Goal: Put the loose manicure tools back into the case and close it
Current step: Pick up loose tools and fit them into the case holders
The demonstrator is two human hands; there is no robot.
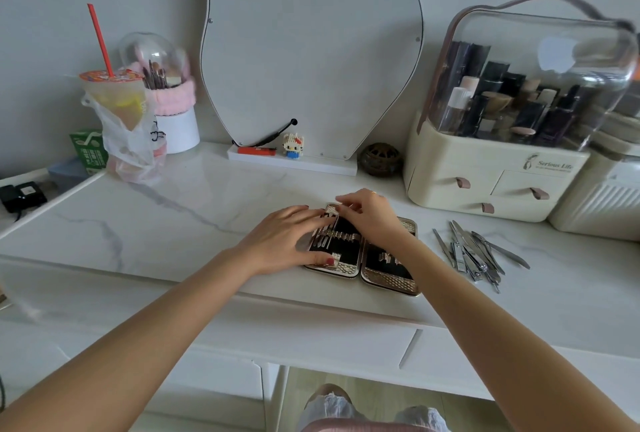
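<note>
The manicure case [389, 284] lies open and flat near the front edge of the white marble dressing table, gold-rimmed with a black lining. A few tools sit in the loops of its left half. My left hand [284, 241] rests flat on that left half, fingers straight. My right hand [369, 215] is over the far edge of the case, its fingertips pinching a small metal tool [349, 207] there. A pile of several loose metal tools [472, 253], clippers and files, lies on the table to the right of the case.
A cream cosmetics organiser [498, 175] with a clear dome stands at the back right. A mirror [311, 50] leans at the back centre, a dark round pot [380, 158] beside it. A bagged drink cup [117, 109] and brush holder [173, 102] stand at the back left.
</note>
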